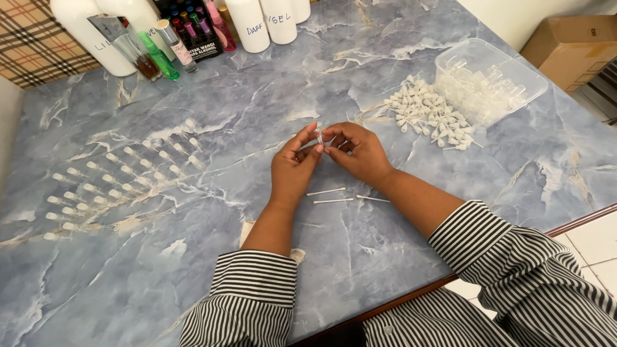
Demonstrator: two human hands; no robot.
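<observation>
Both my hands meet above the middle of the blue marbled table (pixel 450 173). My left hand (pixel 292 170) and my right hand (pixel 360 151) pinch between their fingertips a small clear vial with a white pump piece (pixel 319 135). Three thin white dip tubes (pixel 334 196) lie on the table just below my hands. To the right lies a heap of white spray pump heads (pixel 427 115). On the left, several small clear vials with white tops (pixel 116 186) lie in rows.
A clear plastic tub (pixel 491 80) of small vials stands at the right rear. White bottles (pixel 247 26) and small coloured bottles (pixel 164 51) line the far edge. A cardboard box (pixel 572 45) sits beyond the table's right side. The wooden front edge (pixel 578 222) is near me.
</observation>
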